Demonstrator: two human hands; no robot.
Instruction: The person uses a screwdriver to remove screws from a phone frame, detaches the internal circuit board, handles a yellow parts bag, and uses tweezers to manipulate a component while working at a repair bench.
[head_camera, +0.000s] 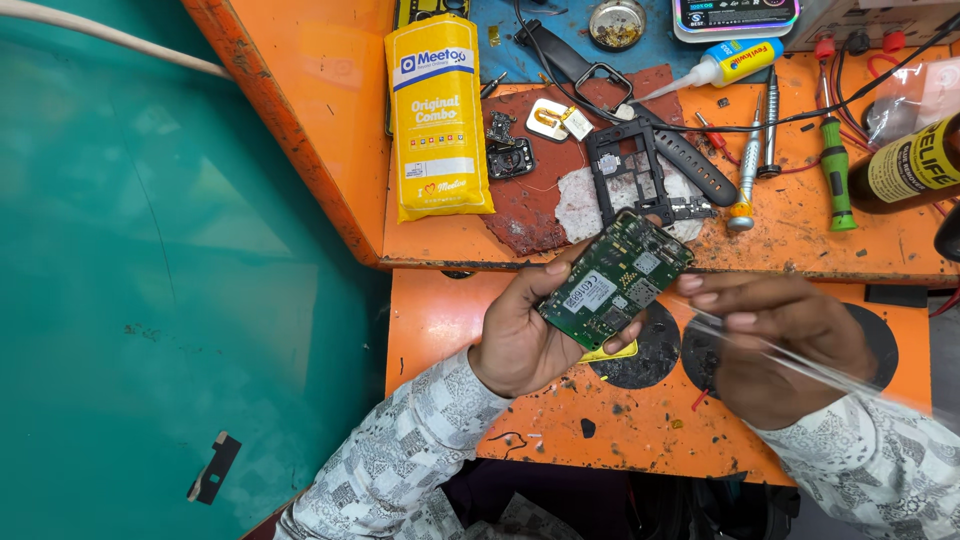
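Head view, looking down over an orange desk (640, 440) with worn, scratched paint. Left hand (525, 335) raised above the desk's lower shelf, fingers (556, 267) curled around a green circuit board (615, 280), thumb on the near edge, board tilted and held by its sides. Right hand (775, 345) just beside the board, fingers pressed together on a thin pale tool (800, 365), blurred, perhaps tweezers, its tip close to the board's right edge. Both sleeves patterned grey and white.

Further up on the desk: a black phone frame (630, 180) lying flat on a reddish mat (530, 215), just behind the board. Left of it, a small black part (510, 158) and a yellow packet (437, 115) standing lengthwise. On the right, a glue bottle with a blue and yellow body (730, 62), a silver screwdriver (748, 165), and a green-handled screwdriver (835, 170), all lying near one another. A dark bottle with a yellow label (915, 165) at the far right edge. A black strap (690, 160) running slantwise beside the frame. Teal floor (150, 300) to the left, well apart from the hands.
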